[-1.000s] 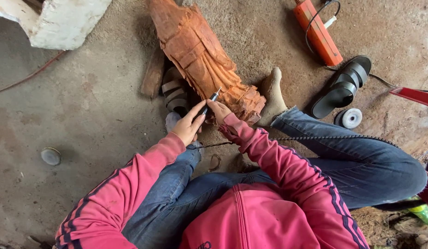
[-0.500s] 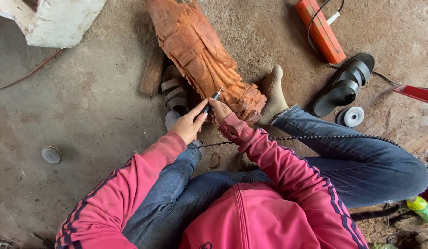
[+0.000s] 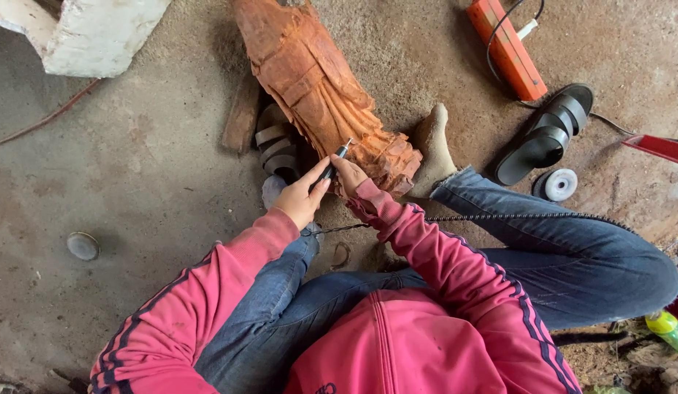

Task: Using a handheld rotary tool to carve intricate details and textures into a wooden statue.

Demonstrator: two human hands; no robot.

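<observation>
The person sits on the floor (image 3: 135,168) carving a statue (image 3: 317,95) that lies along the 12 o'clock line from the lap, its base nearest the knees. The step in hand looks like fine detail work on the folds near the base. The right hand (image 3: 348,175) has its fingers closed around a slim tool (image 3: 332,164), tip touching the wood; the left hand (image 3: 301,198), at 7 o'clock of the right, pinches the tool's rear end to steady it. A ribbed cable (image 3: 499,217) runs off toward 3 o'clock, probably the tool's drive shaft, though the join is hidden.

The next move calls for a light, steady push along the groove, with both hands braced.

The statue is reddish-orange wood, rough-cut with deep draped ridges. The floor is dusty grey concrete. A black sandal (image 3: 543,135) lies at 2 o'clock, a small white disc (image 3: 556,184) just beside it, and an orange bar (image 3: 507,47) further up. A socked foot (image 3: 432,146) rests against the statue's base.
</observation>
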